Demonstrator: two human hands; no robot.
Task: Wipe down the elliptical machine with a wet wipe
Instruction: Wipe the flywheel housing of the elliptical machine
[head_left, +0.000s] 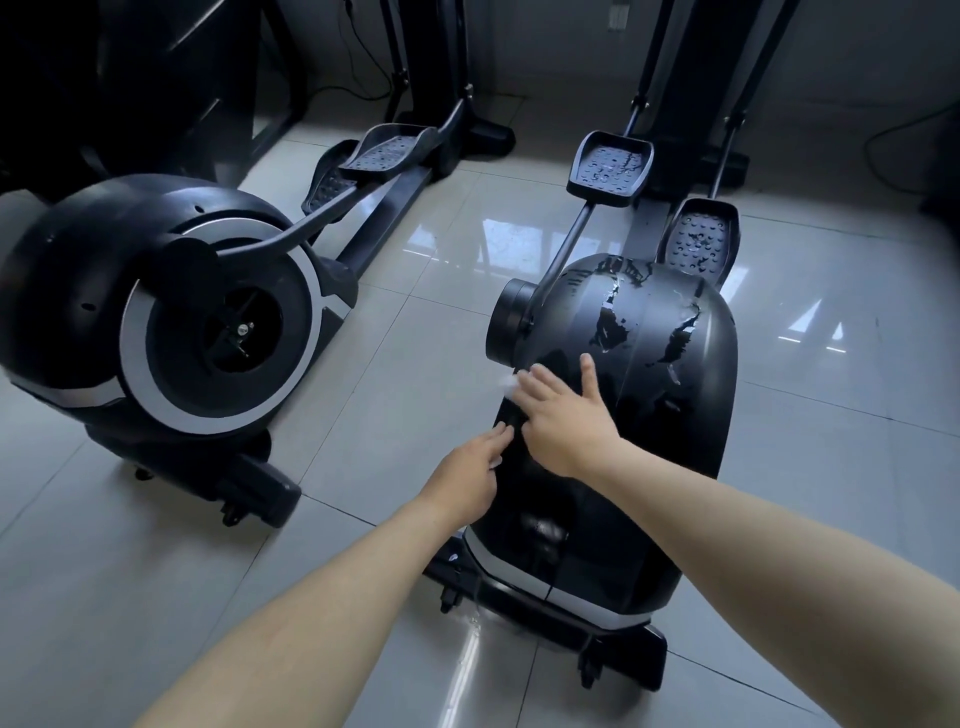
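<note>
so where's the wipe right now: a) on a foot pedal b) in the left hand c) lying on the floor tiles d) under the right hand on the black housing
d: the white wipe pokes out from under the right hand, pressed flat on the black housing; the left hand only touches the housing's edge.

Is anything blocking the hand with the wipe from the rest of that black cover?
Nothing visible. The right hand presses the wet wipe flat on the flywheel cover; the left hand touches its edge lower down.
</note>
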